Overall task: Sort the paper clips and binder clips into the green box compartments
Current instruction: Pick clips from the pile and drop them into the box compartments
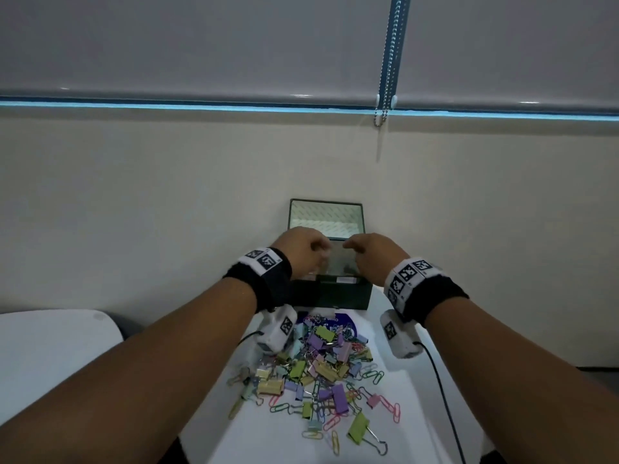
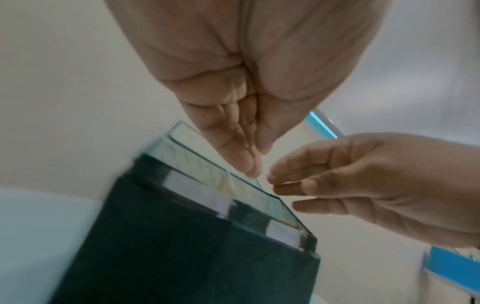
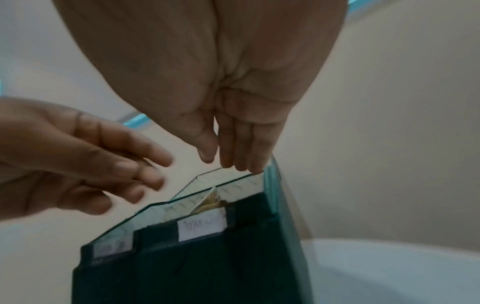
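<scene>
Clips (image 1: 318,373) lie in a loose heap on the table (image 1: 60,349), spread from just in front of the box (image 1: 335,293) toward the near edge: pastel binder clips mixed with coloured wire paper clips, none of them in either hand. A purple disc with white lettering (image 1: 335,321) shows under the far side of the heap.

At the left, the left hand (image 1: 301,252) hangs over the left part of the box opening, fingers (image 2: 246,160) pressed together and pointing down toward the rim. Nothing is visible between them; whether the tips touch the rim cannot be told in the blur.

The box is dark green and stands at the far edge of the table against the wall, its lid (image 1: 326,217) raised upright behind it with a pale lining. Two white labels (image 3: 202,226) sit on its front rim, their writing too blurred to read. A thin divider (image 3: 207,199) splits the inside, and something yellowish lies beside it.

At the right, the right hand (image 1: 375,256) hovers over the right part of the opening, fingers (image 3: 241,148) extended downward and close together, holding nothing, their tips at the box's right rim.
</scene>
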Motion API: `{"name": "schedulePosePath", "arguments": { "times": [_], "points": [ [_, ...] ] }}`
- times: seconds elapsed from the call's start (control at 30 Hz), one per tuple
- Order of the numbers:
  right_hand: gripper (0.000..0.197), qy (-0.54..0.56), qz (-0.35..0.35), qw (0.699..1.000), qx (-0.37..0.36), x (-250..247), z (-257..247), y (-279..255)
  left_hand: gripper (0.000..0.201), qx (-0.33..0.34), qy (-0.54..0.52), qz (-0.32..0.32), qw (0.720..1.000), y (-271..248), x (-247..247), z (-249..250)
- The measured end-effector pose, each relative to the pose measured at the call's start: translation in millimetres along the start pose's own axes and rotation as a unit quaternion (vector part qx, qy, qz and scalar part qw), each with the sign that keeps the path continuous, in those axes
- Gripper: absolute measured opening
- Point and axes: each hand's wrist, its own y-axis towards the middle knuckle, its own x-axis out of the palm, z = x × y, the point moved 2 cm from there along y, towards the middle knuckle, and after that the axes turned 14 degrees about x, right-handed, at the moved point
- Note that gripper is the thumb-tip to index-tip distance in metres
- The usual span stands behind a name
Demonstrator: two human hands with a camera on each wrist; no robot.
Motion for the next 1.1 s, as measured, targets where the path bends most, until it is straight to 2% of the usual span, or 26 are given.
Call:
{"name": "schedulePosePath", "arguments": {
  "times": [0.03,0.1,0.2,0.27,0.37,0.5,0.67,0.8,0.97,1.1],
  "points": [
    [0.036,0.027,0.022,0.999,-0.02,1,7,-7,0.014,0.016,0.016,0.01,1.0,-13,-8,-4],
    [0.025,0.036,0.029,0.997,-0.064,8,22,-24,0.011,0.028,0.046,-0.025,0.998,-41,-21,-17],
    [0.026,-0.063,-0.081,0.99,-0.097,33,35,-48,0.017,0.005,0.08,-0.145,0.986,-79,-18,-42],
    [0.037,-0.116,-0.144,0.979,-0.088,50,36,-56,0.033,0.008,0.104,-0.199,0.975,-92,-7,-51],
    [0.044,-0.129,-0.157,0.978,-0.045,62,38,-54,0.051,0.012,0.116,-0.235,0.965,-97,12,-55],
    [0.018,-0.127,-0.139,0.982,-0.021,71,44,-47,0.059,0.049,0.144,-0.262,0.953,-88,37,-56],
    [0.01,-0.123,-0.118,0.985,-0.012,71,43,-50,0.069,0.075,0.173,-0.28,0.941,-70,48,-40],
    [0.008,-0.106,-0.14,0.984,-0.009,70,43,-53,0.043,0.096,0.144,-0.255,0.951,-66,49,-45],
    [0.02,-0.103,-0.143,0.984,-0.009,74,45,-53,0.017,0.034,0.167,-0.212,0.962,-69,45,-49],
    [0.019,-0.103,-0.144,0.984,0.002,75,44,-51,0.021,0.002,0.162,-0.199,0.967,-74,40,-48]
  ]
}}
